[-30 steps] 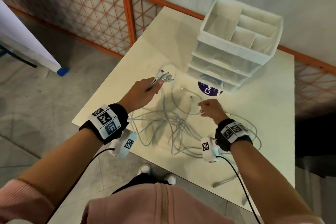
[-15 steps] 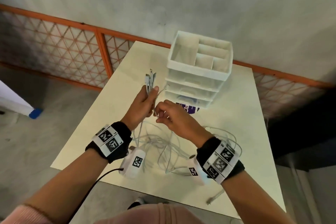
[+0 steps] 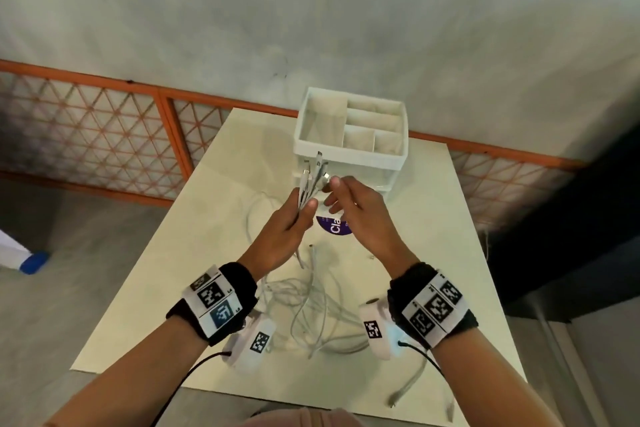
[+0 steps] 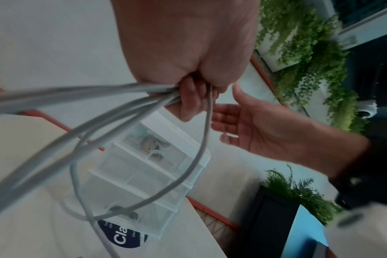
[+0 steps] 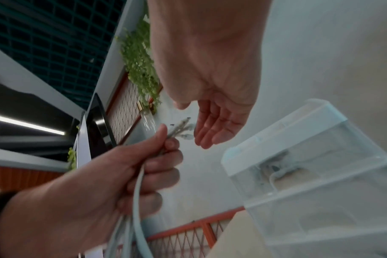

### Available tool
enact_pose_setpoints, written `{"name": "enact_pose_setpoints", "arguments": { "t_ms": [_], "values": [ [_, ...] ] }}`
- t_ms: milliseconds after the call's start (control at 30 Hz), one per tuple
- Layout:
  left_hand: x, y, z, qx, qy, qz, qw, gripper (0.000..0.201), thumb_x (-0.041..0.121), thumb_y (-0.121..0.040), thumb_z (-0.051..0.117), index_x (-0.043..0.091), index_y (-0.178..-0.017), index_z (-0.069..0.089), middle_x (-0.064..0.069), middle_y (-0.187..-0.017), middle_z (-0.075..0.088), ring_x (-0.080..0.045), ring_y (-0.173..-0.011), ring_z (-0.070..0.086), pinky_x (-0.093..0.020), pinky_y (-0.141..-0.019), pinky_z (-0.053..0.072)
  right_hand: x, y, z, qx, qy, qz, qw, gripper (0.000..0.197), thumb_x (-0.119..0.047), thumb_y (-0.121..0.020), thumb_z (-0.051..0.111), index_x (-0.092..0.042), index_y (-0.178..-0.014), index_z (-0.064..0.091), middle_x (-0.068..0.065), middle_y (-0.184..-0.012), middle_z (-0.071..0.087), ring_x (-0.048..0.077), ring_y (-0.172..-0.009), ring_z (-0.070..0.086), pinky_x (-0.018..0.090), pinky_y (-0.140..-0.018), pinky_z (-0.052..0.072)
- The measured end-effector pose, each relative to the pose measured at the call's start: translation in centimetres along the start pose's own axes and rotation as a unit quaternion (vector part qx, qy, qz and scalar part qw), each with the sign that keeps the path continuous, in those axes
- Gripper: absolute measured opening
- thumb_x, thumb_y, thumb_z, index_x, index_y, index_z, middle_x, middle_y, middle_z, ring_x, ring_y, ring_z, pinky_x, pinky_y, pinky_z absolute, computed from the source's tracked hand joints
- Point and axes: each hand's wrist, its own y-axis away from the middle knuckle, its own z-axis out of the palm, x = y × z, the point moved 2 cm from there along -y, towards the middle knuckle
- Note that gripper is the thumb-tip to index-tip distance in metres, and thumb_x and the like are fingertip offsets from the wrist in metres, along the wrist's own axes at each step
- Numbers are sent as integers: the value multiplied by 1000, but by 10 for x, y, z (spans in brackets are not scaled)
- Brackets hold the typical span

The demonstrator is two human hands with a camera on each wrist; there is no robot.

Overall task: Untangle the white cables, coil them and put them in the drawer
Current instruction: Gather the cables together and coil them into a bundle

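Observation:
My left hand (image 3: 299,218) is raised above the table and grips a bundle of white cable ends (image 3: 313,180), its fingers (image 4: 188,103) curled round them. The connectors (image 5: 180,129) fan out above the fist. The rest of the white cables (image 3: 311,308) hang down from the left hand (image 5: 144,165) into a loose tangle on the table. My right hand (image 3: 346,198) hovers just right of the connector tips, fingers (image 5: 210,127) straight and holding nothing. The white drawer unit (image 3: 349,149) stands right behind both hands, its drawers closed.
The cream table (image 3: 207,253) ends in a near edge below my wrists. A purple round sticker (image 3: 332,227) lies before the drawer unit (image 4: 144,174). One cable end (image 3: 405,388) trails toward the front right corner. An orange lattice fence (image 3: 104,139) runs behind.
My right hand brought a cable end up from the table to the left hand's bundle, then opened beside the tips. The left hand lifted the bundle higher, toward the drawer unit.

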Motion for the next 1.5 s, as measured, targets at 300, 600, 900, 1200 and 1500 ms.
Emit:
{"name": "enact_pose_setpoints", "arguments": {
  "t_ms": [300,600,900,1200,1500],
  "values": [
    [29,-8,14,-10,45,29,999,29,34,-103,31,24,-77,41,14,-63,39,-8,-59,35,-26,-65,35,-25,-8,-33,33,-132,23,990,26,-22,-90,62,4,-89,65,5,-73,68,12,-67,67,18,-60,51],
    [21,-4,15,-46,-10,22,999,34,33,-102,31,11,-82,47,0,-60,48,-13,-58,41,-27,-62,36,-29,-7,-38,8,-209,35,977,19,-13,-92,58,2,-101,65,-1,-72,65,9,-64,59,18,-61,51],
    [18,-4,15,-20,-26,33,999,31,34,-102,30,22,-85,52,-1,-59,53,-15,-57,45,-27,-59,38,-25,-6,-47,26,-243,43,969,16,-12,-92,57,1,-99,63,8,-80,64,12,-65,59,20,-62,51],
    [17,-5,19,-21,-27,40,999,30,34,-102,30,19,-94,54,0,-59,54,-11,-55,43,-22,-59,37,-23,-7,-40,5,-251,61,966,18,-16,-92,58,-1,-95,66,6,-76,59,11,-64,53,18,-59,49],
    [23,-8,22,41,-36,59,997,28,21,-103,30,6,-103,54,1,-63,62,2,-50,52,-10,-57,36,-22,-8,-43,23,-197,40,979,19,-19,-95,53,-4,-94,65,1,-72,58,7,-60,53,15,-63,49]
  ]
}}
